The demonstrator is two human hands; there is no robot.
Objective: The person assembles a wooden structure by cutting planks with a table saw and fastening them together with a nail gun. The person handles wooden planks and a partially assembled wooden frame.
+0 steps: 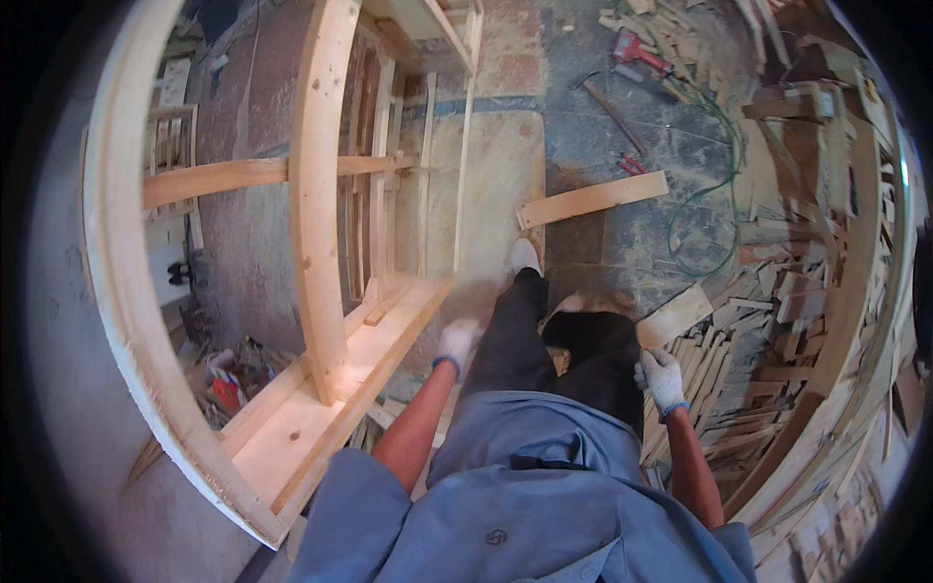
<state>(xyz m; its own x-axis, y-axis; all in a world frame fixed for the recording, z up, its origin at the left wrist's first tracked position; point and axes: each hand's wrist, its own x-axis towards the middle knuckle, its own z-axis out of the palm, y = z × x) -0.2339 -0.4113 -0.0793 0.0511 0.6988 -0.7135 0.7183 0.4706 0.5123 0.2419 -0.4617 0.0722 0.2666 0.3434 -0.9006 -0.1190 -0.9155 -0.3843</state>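
Note:
My right hand point(663, 379), in a white knit glove, grips one corner of a short wooden board point(674, 317) beside my right leg. Off to the other side hangs my left hand point(459, 342), also gloved and blurred; nothing in it can be made out, and its fingers are unclear. A large pale timber frame point(318, 204) stands to my left, with a long bottom rail point(299, 430) close to the left hand but apart from it. A brown crossbar point(219, 182) runs through the frame behind the upright. Ahead of my foot, a loose plank point(594, 200) lies on the floor.
Farther ahead lie a hammer point(614, 116), a red-handled tool point(633, 165) and a red power tool point(638, 51) near a looping green hose point(703, 262). Wood strips point(692, 372) and offcuts point(798, 291) are heaped along my right, beside long timbers point(838, 328).

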